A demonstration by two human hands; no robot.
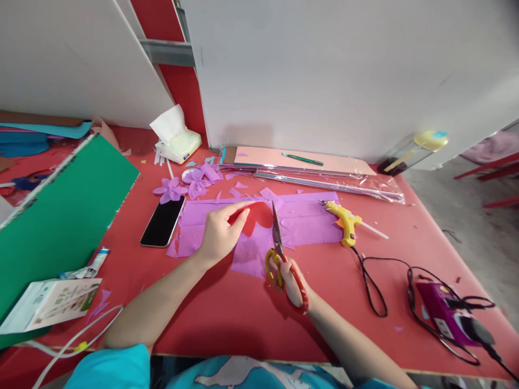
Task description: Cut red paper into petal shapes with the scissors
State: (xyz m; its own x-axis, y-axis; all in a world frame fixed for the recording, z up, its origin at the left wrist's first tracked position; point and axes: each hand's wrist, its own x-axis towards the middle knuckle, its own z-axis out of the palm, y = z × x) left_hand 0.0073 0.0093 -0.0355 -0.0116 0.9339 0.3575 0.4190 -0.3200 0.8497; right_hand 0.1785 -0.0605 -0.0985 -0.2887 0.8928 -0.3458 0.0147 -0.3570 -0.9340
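Observation:
Between the thumb and fingers of my left hand (222, 231) is a red paper cutout (259, 215) with rounded lobes, raised over the table. My right hand (291, 280) grips a pair of scissors (277, 232) with one red and one yellow handle. The blades point away from me and look nearly closed, close to the cutout's right edge; whether they touch it I cannot tell. Beneath both hands lie purple paper sheets (312, 219) with scraps. Purple paper flowers (169, 189) sit behind a black phone (162, 221), to the left of my left hand.
On the right, a yellow glue gun (345, 220) trails a black cable to a purple power socket (444, 313). Pink card (300, 156) with a green craft knife (304, 160) lies along the back. A tissue pack (180, 145) and green board (77, 200) stand left.

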